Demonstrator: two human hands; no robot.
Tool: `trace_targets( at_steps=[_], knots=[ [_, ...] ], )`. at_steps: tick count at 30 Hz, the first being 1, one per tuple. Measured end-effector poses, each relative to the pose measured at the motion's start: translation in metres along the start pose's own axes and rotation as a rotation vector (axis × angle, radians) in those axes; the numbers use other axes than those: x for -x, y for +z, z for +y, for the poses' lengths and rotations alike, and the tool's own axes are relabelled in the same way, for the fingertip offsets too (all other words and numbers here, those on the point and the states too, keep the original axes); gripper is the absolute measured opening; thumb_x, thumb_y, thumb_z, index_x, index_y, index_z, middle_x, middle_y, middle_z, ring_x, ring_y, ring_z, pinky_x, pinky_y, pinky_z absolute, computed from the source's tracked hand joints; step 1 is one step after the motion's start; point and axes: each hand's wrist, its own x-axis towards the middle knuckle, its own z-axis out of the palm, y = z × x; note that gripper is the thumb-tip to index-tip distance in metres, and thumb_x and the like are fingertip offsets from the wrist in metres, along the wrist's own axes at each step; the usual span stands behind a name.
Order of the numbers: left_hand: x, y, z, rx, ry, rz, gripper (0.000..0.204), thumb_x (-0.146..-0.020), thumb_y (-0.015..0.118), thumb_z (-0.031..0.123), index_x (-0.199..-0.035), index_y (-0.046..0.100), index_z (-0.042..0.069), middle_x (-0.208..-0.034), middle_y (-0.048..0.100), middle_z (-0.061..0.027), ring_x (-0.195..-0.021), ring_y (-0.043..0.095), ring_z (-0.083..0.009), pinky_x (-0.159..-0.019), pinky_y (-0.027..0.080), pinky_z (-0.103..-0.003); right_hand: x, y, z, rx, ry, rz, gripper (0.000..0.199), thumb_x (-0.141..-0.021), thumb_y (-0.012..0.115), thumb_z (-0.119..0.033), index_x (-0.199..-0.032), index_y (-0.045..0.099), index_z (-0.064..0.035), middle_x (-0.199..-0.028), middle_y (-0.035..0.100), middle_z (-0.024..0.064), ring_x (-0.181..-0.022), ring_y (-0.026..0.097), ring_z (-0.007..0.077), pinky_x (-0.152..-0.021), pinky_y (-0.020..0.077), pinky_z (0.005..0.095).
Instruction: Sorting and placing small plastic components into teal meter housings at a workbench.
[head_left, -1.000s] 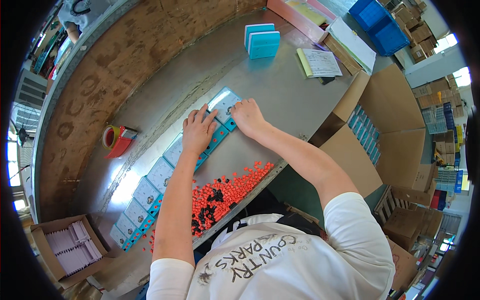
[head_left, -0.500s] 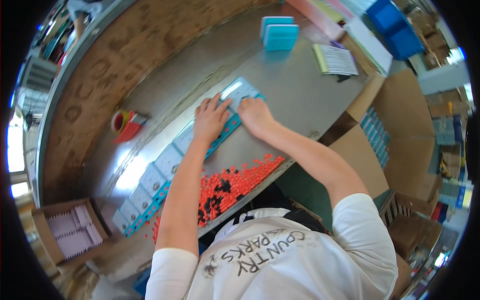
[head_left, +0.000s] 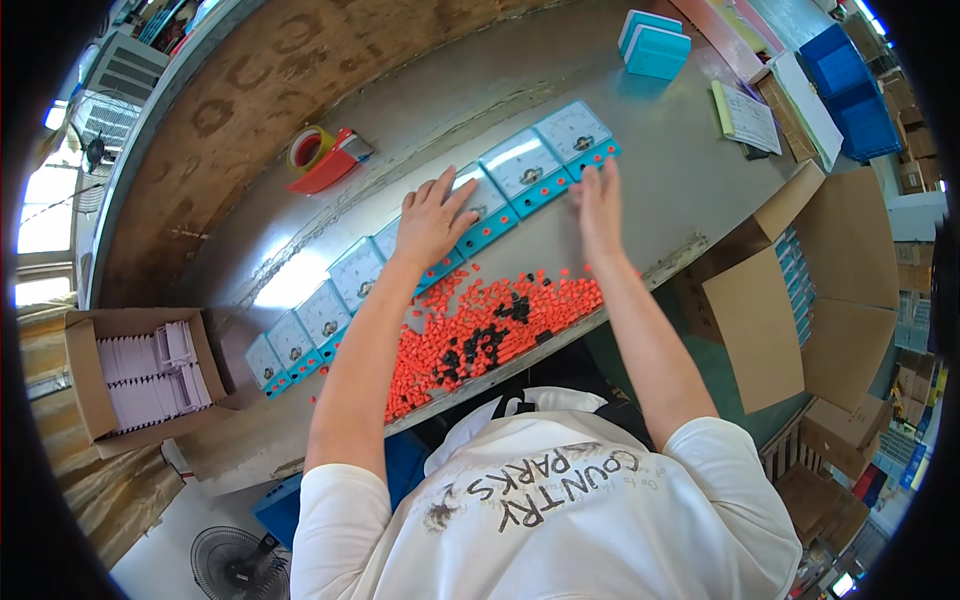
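Observation:
A slanting row of light-blue plastic boxes (head_left: 521,165) with clear tops runs across the metal bench. Each has a round metallic part in its top, and small red pieces sit along the blue front strips. My left hand (head_left: 432,222) lies over the middle of the row, fingers spread. At the row's right end, my right hand (head_left: 600,212) is by the front strip of the last box (head_left: 575,130), fingers stretched out and thumb apart. I see nothing held in it. Loose red pieces (head_left: 430,350) lie in a pile along the near edge, with black pieces (head_left: 485,345) among them.
A tape roll and red dispenser (head_left: 328,160) lie behind the row. Two upright blue boxes (head_left: 655,48) and a notepad (head_left: 748,120) are at the far right. Open cartons stand left (head_left: 82,375) and right (head_left: 745,330). A wooden board (head_left: 260,90) borders the back.
My right hand has drawn back from the top of the end box to its front edge, its fingers straightening. The left hand stays on the row. The whole view has shifted.

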Motion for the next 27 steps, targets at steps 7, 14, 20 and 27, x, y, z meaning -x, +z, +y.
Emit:
trace_targets(
  at_steps=[7, 14, 20, 27],
  knots=[
    [0.003, 0.011, -0.008, 0.050, -0.010, 0.103, 0.037, -0.087, 0.050, 0.035, -0.123, 0.053, 0.025, -0.133, 0.044, -0.0044, -0.113, 0.045, -0.0253, -0.092, 0.036, -0.042, 0.186, 0.067, 0.037, 0.213, 0.151, -0.807, 0.061, -0.088, 0.053, -0.013, -0.137, 0.023, 0.0045, -0.130, 0.038, 0.0220, -0.113, 0.044, 0.0224, -0.088, 0.0435, 0.0320],
    [-0.003, 0.011, -0.001, 0.043, -0.019, 0.088, 0.037, -0.088, 0.049, 0.035, -0.123, 0.053, 0.027, -0.133, 0.044, -0.0041, -0.114, 0.044, -0.0242, -0.093, 0.035, -0.042, 0.147, 0.078, 0.039, 0.090, 0.108, -0.418, 0.063, -0.090, 0.048, -0.017, -0.139, 0.015, 0.0055, -0.134, 0.034, 0.0227, -0.087, 0.052, 0.0173, -0.077, 0.0455, 0.0296],
    [0.006, 0.003, 0.002, -0.092, 0.050, 0.246, 0.039, -0.084, 0.056, 0.033, -0.120, 0.056, 0.019, -0.127, 0.047, -0.0083, -0.112, 0.046, -0.0253, -0.091, 0.036, -0.041, 0.159, 0.054, -0.003, 0.357, -0.171, -0.800, 0.025, -0.085, 0.058, -0.016, -0.105, 0.059, -0.0031, -0.087, 0.064, 0.0156, -0.073, 0.063, 0.0256, -0.067, 0.0491, 0.0342],
    [0.042, -0.010, 0.047, -0.049, -0.053, 0.209, 0.018, -0.071, 0.067, 0.022, -0.068, 0.057, 0.007, -0.072, 0.053, -0.0062, -0.077, 0.053, -0.0233, -0.069, 0.038, -0.036, 0.017, 0.014, -0.022, 0.987, -0.759, -0.505, 0.011, -0.075, 0.062, -0.013, -0.085, 0.063, -0.0074, -0.080, 0.056, 0.0104, -0.081, 0.055, 0.0287, -0.071, 0.0456, 0.0374]
  ],
)
